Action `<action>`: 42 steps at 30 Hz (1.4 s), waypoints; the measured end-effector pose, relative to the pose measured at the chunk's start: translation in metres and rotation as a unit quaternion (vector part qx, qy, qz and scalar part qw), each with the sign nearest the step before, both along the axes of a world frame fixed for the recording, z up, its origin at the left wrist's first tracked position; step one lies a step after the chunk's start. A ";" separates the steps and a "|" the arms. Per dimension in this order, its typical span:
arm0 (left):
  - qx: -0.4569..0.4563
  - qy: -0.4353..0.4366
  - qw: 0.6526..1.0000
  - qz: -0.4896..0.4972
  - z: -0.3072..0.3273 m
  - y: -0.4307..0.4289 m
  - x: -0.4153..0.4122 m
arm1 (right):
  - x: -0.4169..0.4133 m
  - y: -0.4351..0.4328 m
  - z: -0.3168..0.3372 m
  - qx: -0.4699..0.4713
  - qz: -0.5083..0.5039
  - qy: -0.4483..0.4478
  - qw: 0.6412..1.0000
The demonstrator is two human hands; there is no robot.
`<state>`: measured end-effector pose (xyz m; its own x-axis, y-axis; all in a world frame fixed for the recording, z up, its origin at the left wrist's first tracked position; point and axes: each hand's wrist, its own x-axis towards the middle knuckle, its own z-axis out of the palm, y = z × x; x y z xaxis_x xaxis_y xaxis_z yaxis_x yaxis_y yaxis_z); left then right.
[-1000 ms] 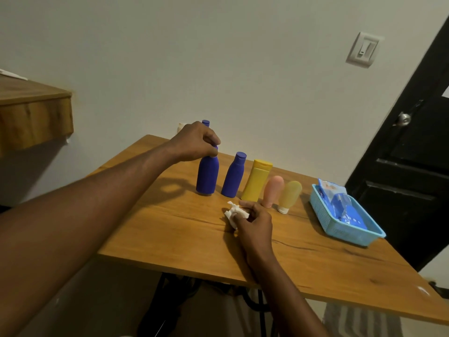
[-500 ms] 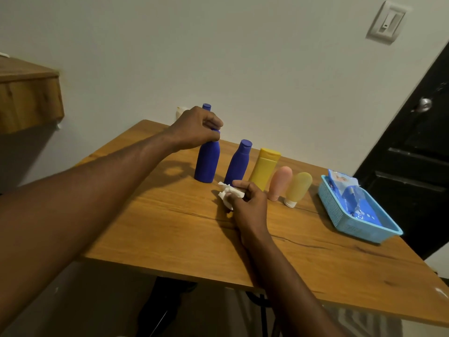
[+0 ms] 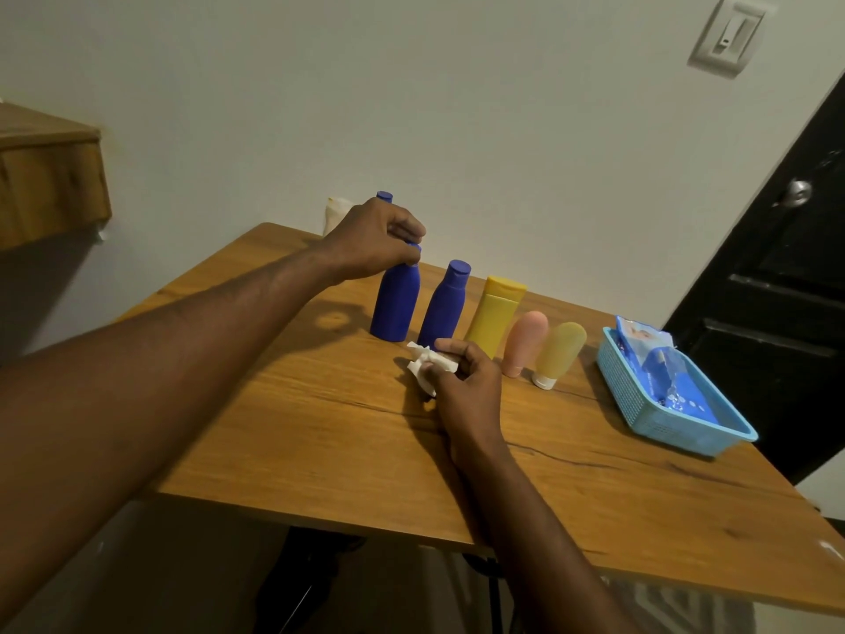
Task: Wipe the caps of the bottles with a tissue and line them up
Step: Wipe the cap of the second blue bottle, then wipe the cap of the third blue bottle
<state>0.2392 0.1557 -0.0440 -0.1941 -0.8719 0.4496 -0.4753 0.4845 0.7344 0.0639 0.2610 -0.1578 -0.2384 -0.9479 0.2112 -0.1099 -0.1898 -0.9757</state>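
L hand (image 3: 372,240) pinches cap of end blue bottle (image 3: 395,308), the row's farthest from the basket (image 3: 624,391). R hand (image 3: 464,388) clutches crumpled tissue (image 3: 423,364), closer to basket. Prob. lining up: we'd grip high and set base level w/ neighbour bottle (image 3: 446,308). Bottle upright, long axis vertical, cap up.

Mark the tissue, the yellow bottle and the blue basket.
tissue (image 3: 417,359): head view, crumpled white part at its left end.
yellow bottle (image 3: 496,318): head view, middle of its body.
blue basket (image 3: 620,383): head view, mesh side wall.
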 end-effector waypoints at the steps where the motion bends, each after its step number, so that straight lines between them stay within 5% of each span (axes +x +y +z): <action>1: 0.001 0.000 1.000 -0.001 0.000 0.000 0.000 | 0.000 0.001 0.000 0.000 0.002 -0.001 1.000; 21: 0.041 0.057 0.997 -0.040 0.005 -0.005 0.006 | 0.000 0.009 0.005 -0.004 0.006 -0.009 1.000; 27: -0.001 0.122 0.991 0.052 0.009 -0.026 0.024 | 0.002 0.011 0.005 -0.057 0.014 0.054 0.997; 36: -0.006 0.038 0.990 0.132 0.004 -0.058 0.050 | 0.056 0.003 0.031 -0.265 0.084 0.298 0.913; 42: -0.041 -0.054 0.989 0.132 0.023 -0.093 0.068 | 0.081 -0.044 0.128 -0.347 0.034 0.319 0.881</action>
<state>0.3073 0.0630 -0.0211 -0.0150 -0.8604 0.5094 -0.6665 0.3884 0.6364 0.1450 0.2174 -0.0296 0.1910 -0.5449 0.8164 -0.5598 -0.7437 -0.3654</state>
